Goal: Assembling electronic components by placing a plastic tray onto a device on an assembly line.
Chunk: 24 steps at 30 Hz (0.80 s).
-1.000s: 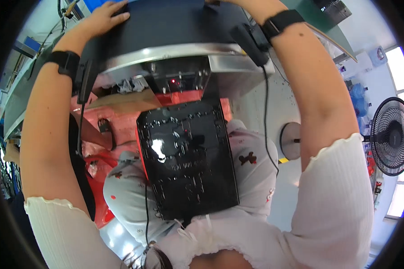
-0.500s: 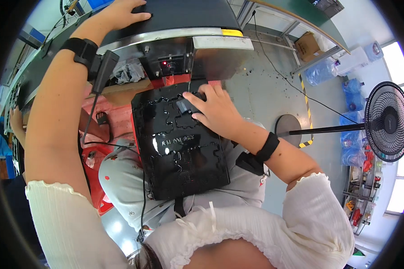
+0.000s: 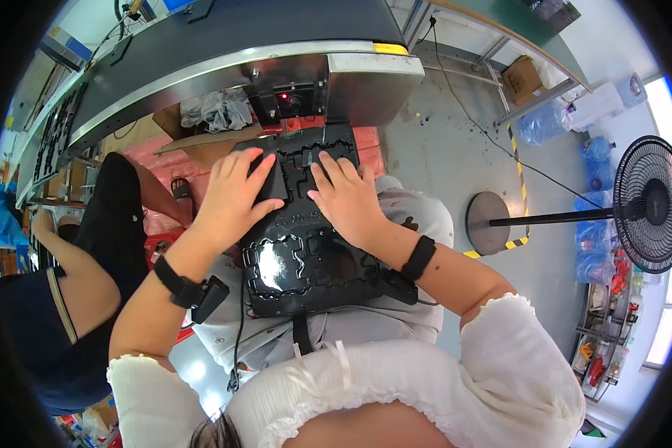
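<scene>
Placement seems under way: left hand (image 3: pixel 235 193) grips dark block (image 3: pixel 275 187) at black moulded tray's (image 3: pixel 332 257) far left; right hand (image 3: pixel 352 203), apart, hides any hold. Next likely needs alignment.

Left hand (image 3: pixel 235 196): thumb splayed | right hand (image 3: pixel 350 203): slightly curled (both palms down)

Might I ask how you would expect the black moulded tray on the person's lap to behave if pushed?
The glossy black tray may feel slippery. Its ridged moulding probably keeps it fairly stiff. Resting on the lap, it might tip if pushed at one edge.
</scene>
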Each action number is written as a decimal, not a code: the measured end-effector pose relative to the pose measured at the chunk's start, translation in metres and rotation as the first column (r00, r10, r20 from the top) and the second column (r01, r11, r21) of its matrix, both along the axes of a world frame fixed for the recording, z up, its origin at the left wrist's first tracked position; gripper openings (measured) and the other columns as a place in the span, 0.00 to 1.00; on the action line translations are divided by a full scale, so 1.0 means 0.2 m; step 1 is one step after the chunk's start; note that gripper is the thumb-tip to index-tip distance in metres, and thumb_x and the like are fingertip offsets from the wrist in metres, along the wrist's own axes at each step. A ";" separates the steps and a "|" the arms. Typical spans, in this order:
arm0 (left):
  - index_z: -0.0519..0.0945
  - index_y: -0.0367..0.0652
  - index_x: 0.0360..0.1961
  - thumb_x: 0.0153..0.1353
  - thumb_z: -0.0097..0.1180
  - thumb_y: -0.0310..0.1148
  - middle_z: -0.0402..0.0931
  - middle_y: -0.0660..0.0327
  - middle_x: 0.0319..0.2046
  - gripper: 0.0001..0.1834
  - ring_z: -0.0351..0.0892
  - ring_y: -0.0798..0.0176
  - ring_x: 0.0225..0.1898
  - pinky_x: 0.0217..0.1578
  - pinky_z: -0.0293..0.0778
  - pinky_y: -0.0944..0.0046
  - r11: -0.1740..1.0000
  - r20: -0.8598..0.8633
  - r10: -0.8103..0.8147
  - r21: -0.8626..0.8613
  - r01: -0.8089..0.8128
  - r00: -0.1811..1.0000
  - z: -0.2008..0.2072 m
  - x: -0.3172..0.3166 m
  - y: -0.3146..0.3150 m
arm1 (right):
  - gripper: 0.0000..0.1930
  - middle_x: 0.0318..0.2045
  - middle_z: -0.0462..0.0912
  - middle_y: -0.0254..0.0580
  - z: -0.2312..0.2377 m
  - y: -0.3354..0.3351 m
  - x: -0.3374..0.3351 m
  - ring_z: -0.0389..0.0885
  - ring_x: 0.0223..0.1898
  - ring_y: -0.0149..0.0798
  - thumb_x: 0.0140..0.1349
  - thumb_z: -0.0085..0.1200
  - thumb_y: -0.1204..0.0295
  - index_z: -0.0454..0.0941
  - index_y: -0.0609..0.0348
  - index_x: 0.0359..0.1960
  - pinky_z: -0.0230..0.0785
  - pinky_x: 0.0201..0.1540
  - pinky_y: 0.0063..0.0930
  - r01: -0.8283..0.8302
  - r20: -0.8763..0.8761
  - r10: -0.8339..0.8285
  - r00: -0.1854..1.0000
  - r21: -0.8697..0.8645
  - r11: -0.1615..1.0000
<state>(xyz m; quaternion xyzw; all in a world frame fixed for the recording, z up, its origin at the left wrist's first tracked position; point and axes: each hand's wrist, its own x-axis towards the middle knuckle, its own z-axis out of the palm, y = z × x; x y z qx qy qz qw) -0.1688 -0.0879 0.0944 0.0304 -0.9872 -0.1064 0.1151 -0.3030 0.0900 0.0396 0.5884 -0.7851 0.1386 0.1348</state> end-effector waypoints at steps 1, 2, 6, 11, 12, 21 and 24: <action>0.68 0.40 0.57 0.48 0.64 0.41 0.63 0.50 0.55 0.35 0.63 0.46 0.56 0.56 0.59 0.50 1.000 -0.004 0.008 0.001 -0.008 1.000 -0.05 0.02 0.01 | 0.26 0.56 0.69 0.47 0.01 -0.01 0.01 0.68 0.49 0.41 0.56 0.54 0.60 0.70 0.62 0.54 0.59 0.49 0.43 0.005 -0.007 -0.005 1.000 0.036 0.999; 0.68 0.40 0.57 0.50 0.62 0.40 0.61 0.49 0.57 0.33 0.62 0.46 0.57 0.57 0.59 0.49 1.000 0.043 0.024 0.005 -0.024 0.999 -0.09 0.04 0.02 | 0.26 0.56 0.69 0.47 0.02 -0.01 0.01 0.68 0.49 0.41 0.56 0.54 0.60 0.70 0.62 0.54 0.59 0.49 0.43 -0.002 -0.013 0.002 1.000 0.038 0.999; 0.63 0.39 0.61 0.61 0.51 0.37 0.51 0.48 0.65 0.28 0.54 0.47 0.65 0.63 0.50 0.47 0.999 0.161 0.051 -0.026 -0.047 0.986 -0.14 0.10 0.07 | 0.27 0.60 0.65 0.47 0.12 0.07 -0.03 0.65 0.58 0.44 0.58 0.53 0.62 0.66 0.60 0.58 0.61 0.53 0.45 -0.073 0.005 0.074 0.997 0.222 0.972; 0.57 0.39 0.65 0.66 0.42 0.37 0.45 0.50 0.68 0.28 0.45 0.50 0.69 0.67 0.39 0.49 0.999 0.163 0.052 0.008 -0.054 0.985 -0.18 0.13 0.08 | 0.29 0.60 0.66 0.48 0.35 0.04 -0.22 0.64 0.62 0.45 0.56 0.54 0.68 0.64 0.57 0.61 0.60 0.56 0.45 -0.277 0.077 0.286 0.955 0.576 0.770; 0.57 0.39 0.65 0.66 0.42 0.37 0.45 0.50 0.68 0.28 0.45 0.50 0.69 0.67 0.39 0.49 0.999 0.161 0.048 0.017 -0.051 0.986 -0.19 0.13 0.09 | 0.28 0.58 0.68 0.48 0.34 0.02 -0.23 0.66 0.61 0.45 0.55 0.55 0.67 0.66 0.60 0.59 0.59 0.57 0.46 -0.265 0.086 0.271 0.959 0.609 0.747; 0.61 0.38 0.63 0.64 0.43 0.37 0.46 0.51 0.68 0.27 0.43 0.51 0.70 0.67 0.37 0.48 0.986 0.127 0.084 0.136 -0.101 0.988 -0.16 0.12 0.07 | 0.24 0.58 0.69 0.49 0.25 0.05 -0.15 0.65 0.61 0.45 0.56 0.48 0.67 0.69 0.66 0.55 0.56 0.60 0.50 -0.290 -0.027 0.331 0.943 0.416 0.862; 0.64 0.37 0.61 0.61 0.49 0.35 0.49 0.50 0.67 0.27 0.44 0.47 0.69 0.67 0.38 0.46 0.973 0.041 0.088 0.209 -0.095 0.995 -0.07 0.11 0.03 | 0.23 0.58 0.69 0.47 0.22 0.11 -0.22 0.65 0.61 0.44 0.55 0.48 0.70 0.70 0.63 0.54 0.54 0.62 0.50 -0.442 -0.080 0.510 0.857 0.398 0.804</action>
